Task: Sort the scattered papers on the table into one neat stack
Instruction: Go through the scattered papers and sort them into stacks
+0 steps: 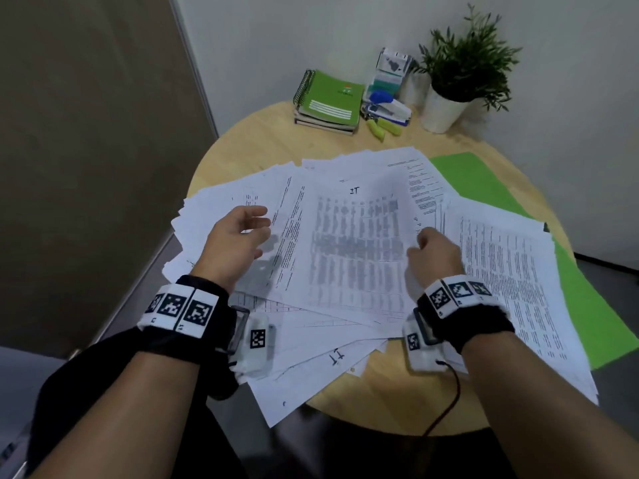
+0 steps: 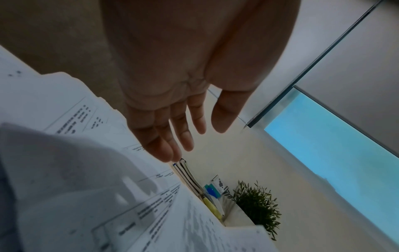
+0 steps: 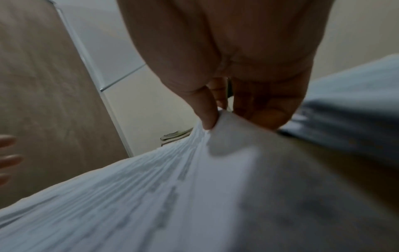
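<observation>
Right hand (image 1: 434, 257) pinching the right edge of the top sheet (image 1: 356, 243), thumb and fingertips (image 3: 207, 117) closed on the lifted margin, as the right wrist view shows clearly. Left hand (image 1: 235, 240) hovering just above the left part of the spread, fingers (image 2: 172, 136) loosely extended and apart, holding nothing. Between the two hands lies that top sheet, a printed table, long axis running near to far, its left edge just right of the left hand. Beneath and around: scattered papers (image 1: 511, 271) fanned across the round worktop (image 1: 262, 136), some tilted left, some right, a few overhanging the near rim. Green folder (image 1: 484, 178) under the right side of the spread. At the far edge, well apart from the papers: green notebooks (image 1: 328, 98), a cluster of small stationery (image 1: 383, 108), a potted plant (image 1: 460, 74).

Likely step: gathering the first sheets. Right hand already on the sheet; left hand nearer the loose left-side pages, so probably suited to sweeping those inward toward the centre.
</observation>
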`<state>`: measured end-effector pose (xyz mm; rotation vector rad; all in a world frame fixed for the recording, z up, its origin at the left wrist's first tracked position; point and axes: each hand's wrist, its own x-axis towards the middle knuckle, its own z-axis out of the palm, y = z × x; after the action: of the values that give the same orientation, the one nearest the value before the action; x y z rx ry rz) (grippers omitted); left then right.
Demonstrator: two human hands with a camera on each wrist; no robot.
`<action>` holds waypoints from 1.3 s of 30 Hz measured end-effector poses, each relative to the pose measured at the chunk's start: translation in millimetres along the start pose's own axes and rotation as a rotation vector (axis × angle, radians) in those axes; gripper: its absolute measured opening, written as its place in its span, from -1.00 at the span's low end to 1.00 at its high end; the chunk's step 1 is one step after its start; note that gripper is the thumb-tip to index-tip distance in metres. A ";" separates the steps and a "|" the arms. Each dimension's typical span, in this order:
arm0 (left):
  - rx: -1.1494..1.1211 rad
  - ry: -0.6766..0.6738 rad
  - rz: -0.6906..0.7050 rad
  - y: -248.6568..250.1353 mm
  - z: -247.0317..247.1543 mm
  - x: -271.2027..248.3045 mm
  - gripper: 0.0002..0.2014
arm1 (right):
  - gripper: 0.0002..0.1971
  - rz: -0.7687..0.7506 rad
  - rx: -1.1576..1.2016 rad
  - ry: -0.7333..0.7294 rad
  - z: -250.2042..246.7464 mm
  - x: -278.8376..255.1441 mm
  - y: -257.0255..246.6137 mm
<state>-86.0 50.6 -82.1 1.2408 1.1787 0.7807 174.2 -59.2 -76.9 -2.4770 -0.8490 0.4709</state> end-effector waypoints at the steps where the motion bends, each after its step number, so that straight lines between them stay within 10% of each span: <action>1: 0.001 -0.007 -0.006 -0.1 0.2 -0.1 -0.72 | -0.93 -0.013 0.023 0.020 -9.3 0.0 -0.3; 10: -0.095 -0.121 -0.090 1.9 3.3 -3.5 -0.54 | -0.83 -0.240 0.588 -0.117 -21.8 -19.5 -27.0; 15: -0.090 0.089 -0.016 2.8 -18.4 0.5 -0.64 | -0.92 -0.115 0.639 -0.359 4.8 -13.7 -37.1; 21: -0.039 0.212 0.010 5.4 -38.8 1.9 -0.63 | -0.08 0.104 -0.271 -0.145 40.2 -11.4 -26.1; 34: -0.319 0.017 -0.045 21.3 -32.8 -11.8 -0.52 | -0.83 -0.123 0.250 -0.111 -7.9 -0.8 6.7; 39: -0.302 0.026 -0.046 21.6 -27.2 -6.2 -0.55 | -0.81 -0.224 0.692 -0.210 -24.5 -9.0 -12.4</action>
<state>-110.4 57.1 -57.5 0.9541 1.0615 0.9060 172.7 -64.3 -48.5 -1.7022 -0.8492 0.7959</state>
